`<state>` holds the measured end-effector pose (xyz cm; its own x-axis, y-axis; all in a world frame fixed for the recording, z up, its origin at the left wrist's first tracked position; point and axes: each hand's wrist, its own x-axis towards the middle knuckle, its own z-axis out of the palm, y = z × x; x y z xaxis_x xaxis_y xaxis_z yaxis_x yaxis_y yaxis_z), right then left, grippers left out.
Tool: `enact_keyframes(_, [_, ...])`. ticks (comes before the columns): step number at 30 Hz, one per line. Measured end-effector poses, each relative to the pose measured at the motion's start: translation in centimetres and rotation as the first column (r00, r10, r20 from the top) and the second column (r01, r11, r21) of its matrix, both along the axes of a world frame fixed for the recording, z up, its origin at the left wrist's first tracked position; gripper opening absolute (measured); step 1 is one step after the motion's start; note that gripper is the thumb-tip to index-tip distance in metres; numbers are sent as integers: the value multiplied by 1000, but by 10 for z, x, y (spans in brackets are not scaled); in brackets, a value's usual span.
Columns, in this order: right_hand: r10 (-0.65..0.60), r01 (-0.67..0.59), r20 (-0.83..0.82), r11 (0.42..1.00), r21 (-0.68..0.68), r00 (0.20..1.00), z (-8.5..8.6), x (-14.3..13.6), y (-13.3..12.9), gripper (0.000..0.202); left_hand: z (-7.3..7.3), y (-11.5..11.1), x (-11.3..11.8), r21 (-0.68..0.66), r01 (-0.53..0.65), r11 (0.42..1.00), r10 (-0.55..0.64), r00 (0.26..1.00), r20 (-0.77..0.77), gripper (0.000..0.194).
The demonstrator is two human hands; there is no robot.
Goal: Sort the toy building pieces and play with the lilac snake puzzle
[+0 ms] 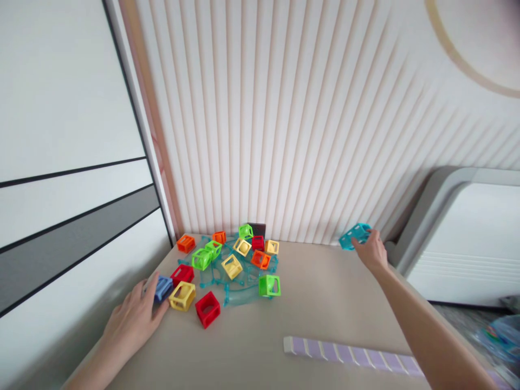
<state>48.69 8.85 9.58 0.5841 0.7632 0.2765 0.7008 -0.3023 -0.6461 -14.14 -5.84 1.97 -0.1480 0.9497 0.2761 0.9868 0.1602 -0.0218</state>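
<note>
From here, my left hand (134, 315) grips the blue block (163, 288) beside the yellow block (182, 296); a sideways pull could knock it. My right hand (372, 252) holds the teal piece (350, 238) near the wall (300, 135), risking scraping.

The left hand (132, 317) grips a blue block (163, 288) at the table's (317, 292) left side — just beside it sit a yellow block (182, 296) and a red block (182, 275). Green, orange and cream blocks lie among clear teal tracks (244, 296). Well apart, the right hand (372, 253) holds a teal piece (350, 238) near the ribbed wall (276, 119) — a purple striped strip (345, 354) lies nearer the camera.
</note>
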Motion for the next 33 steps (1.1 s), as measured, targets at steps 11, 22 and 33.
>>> enact_keyframes(11, [769, -654, -534, 610, 447, 352, 73, -193, -106, 48, 70, -33, 87, 329, 416, 847, -529, 714, 458, 66])
enact_keyframes(22, [724, -673, -677, 566, 476, 130, 64, -252, -161, 49, 70, -63, 143, 410, 615, 674, -738, 538, 406, 65])
enact_keyframes(33, [568, -549, -724, 775, 312, 391, 49, -200, -126, 60, 50, 80, -18, 297, 189, 936, -299, 871, 389, 61])
